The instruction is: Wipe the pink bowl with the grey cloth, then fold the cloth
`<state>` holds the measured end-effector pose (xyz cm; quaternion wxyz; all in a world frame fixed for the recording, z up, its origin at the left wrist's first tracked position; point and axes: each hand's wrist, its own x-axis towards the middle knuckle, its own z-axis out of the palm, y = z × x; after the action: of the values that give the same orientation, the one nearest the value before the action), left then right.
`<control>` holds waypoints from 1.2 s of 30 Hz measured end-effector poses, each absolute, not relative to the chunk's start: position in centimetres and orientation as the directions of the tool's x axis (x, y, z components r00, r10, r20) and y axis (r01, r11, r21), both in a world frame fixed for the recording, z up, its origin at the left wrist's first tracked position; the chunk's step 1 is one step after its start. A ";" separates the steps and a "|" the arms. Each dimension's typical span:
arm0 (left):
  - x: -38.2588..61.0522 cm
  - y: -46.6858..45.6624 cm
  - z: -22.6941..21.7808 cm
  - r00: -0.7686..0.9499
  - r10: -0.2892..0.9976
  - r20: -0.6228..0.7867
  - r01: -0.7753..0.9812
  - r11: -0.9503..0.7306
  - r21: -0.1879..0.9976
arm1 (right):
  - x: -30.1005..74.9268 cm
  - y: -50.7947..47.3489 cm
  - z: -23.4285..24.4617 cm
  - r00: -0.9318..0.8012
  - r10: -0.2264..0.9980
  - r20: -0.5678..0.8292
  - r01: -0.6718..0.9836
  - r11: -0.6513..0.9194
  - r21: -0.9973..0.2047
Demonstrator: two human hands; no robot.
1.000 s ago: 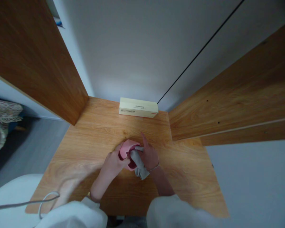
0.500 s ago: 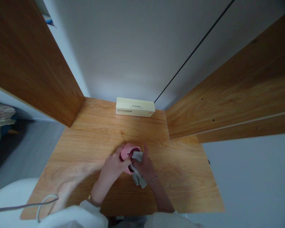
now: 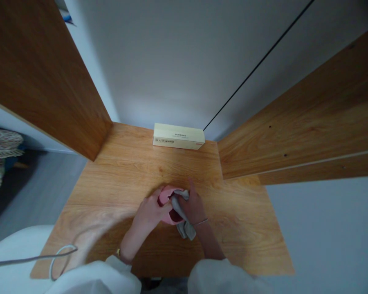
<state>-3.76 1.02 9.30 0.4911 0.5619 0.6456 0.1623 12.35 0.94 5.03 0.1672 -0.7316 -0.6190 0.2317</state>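
A small pink cup point(image 3: 167, 195) lies tilted on the wooden desk point(image 3: 116, 179), its mouth turned toward me. My left hand point(image 3: 149, 212) is wrapped round its left side and holds it. My right hand point(image 3: 194, 206) is closed on a grey cloth point(image 3: 184, 222) and presses part of it into the cup's opening, with the index finger stretched forward. The loose end of the cloth hangs down below my right wrist, which wears a thin bracelet. Both forearms come out of white sleeves.
A cream cardboard box point(image 3: 178, 136) with printed text stands at the desk's back edge against the white wall. Wooden panels rise at the left point(image 3: 49, 81) and right point(image 3: 294, 122). A grey cable point(image 3: 53, 259) loops at the front left corner. The floor lies to the left.
My hands, cup and cloth stay together at the desk's middle; the cloth has shifted a little inside the cup and my right hand has turned slightly. The camera view wobbles.
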 end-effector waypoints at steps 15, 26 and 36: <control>-3.3 -2.6 6.9 0.105 0.949 -0.298 0.475 0.216 0.853 | 11.9 0.9 7.7 0.083 0.962 -0.259 0.946 -0.158 -0.284; -4.0 -1.3 9.3 0.174 0.901 -0.398 0.737 0.148 0.659 | 12.1 0.8 7.1 0.009 0.958 -0.288 0.938 -0.108 -0.330; -3.2 -4.5 5.3 0.021 0.968 -0.251 0.342 0.229 0.911 | 12.1 -0.9 5.1 0.060 0.969 -0.238 0.801 -0.189 -0.568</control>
<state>-3.20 -4.53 5.34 0.4808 0.5285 0.6193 0.3256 12.11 -0.90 5.05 0.1439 -0.7135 -0.6205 0.2919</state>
